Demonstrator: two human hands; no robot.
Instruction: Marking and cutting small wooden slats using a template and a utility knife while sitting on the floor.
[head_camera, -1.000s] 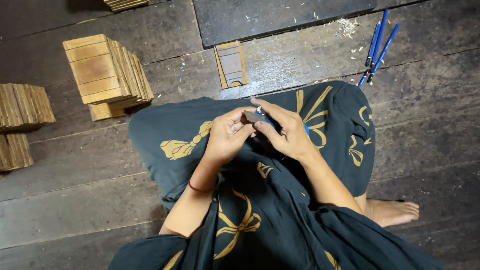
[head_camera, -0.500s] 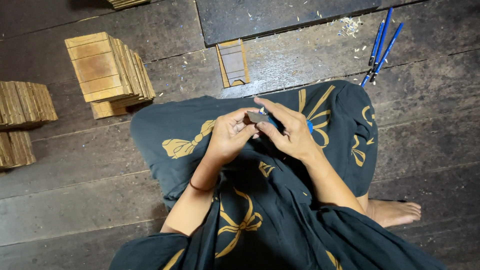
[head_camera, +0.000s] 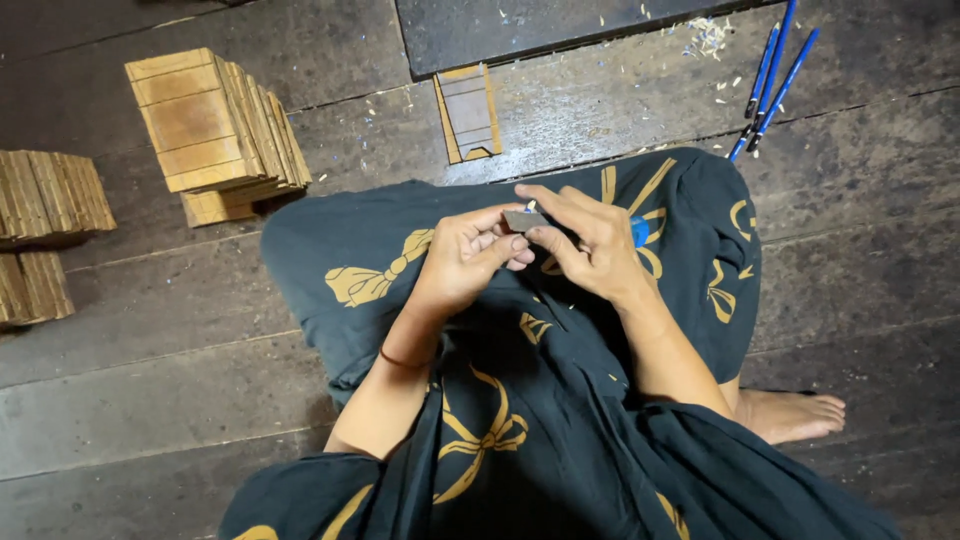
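Your left hand and right hand both pinch the small wood piece over your lap (blue tool tucked in the right). You seem mid-trim; the next cut needs a steady grip.

You have two hands meeting at centre frame, pinching one small dark piece. Upper right of the frame lie three blue pens. Upper left stands one leaning stack of wooden panels; at the left edge, two more bundles. One single flat panel lies at top centre.
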